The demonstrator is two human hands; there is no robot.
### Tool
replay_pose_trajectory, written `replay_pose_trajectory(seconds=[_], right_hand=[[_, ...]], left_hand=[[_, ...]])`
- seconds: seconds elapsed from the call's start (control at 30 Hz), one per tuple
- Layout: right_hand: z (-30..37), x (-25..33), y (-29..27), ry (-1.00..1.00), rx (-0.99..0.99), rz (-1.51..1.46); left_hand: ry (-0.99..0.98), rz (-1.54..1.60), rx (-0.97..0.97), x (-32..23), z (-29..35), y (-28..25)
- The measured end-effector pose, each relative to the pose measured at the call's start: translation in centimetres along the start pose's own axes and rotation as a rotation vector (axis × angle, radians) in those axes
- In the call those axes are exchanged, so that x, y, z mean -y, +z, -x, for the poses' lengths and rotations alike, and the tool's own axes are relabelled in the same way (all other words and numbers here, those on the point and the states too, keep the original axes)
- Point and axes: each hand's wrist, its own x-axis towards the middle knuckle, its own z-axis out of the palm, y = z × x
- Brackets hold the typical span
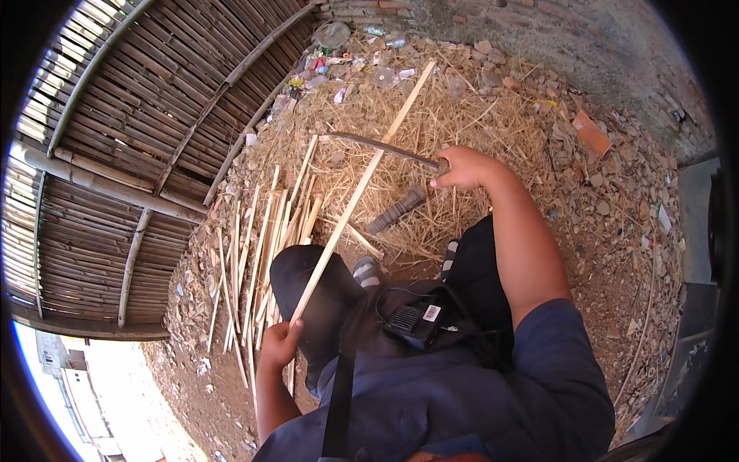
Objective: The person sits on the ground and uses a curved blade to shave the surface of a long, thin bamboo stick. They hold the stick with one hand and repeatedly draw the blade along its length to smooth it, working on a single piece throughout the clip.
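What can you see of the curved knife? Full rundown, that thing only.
The curved knife has a long, slim, dark, metal-looking blade, gently bowed, that points toward the person's left. Only a short brownish piece of the handle shows; the right hand is closed around the rest. The blade lies across the long pale strip, seemingly against it, with dry straw beneath. Sharpness can't be told from here.

A curved dark blade (400,152) crosses a long, pale strip (358,191).
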Motion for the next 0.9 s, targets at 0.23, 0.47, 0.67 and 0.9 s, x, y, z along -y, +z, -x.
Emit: replay_pose_trajectory(seconds=[0.23,0.47,0.67,0.9], right_hand=[[-0.5,0.4,1.9,-0.058,-0.048,0.047],[0.0,1.4,0.6,-0.046,0.043,0.016],[-0.7,-0.1,1.6,0.01,-0.105,0.02],[0.3,2.2,1.4,-0.162,0.06,0.022]], left_hand=[[0.009,0.001,0.025,0.1,-0.4,0.0],[-0.015,0.05,0.012,0.6,-0.2,0.2],[0.013,0.034,0.012,0.5,-0.5,0.2],[0.002,0.082,0.01,1.0,-0.2,0.2]])
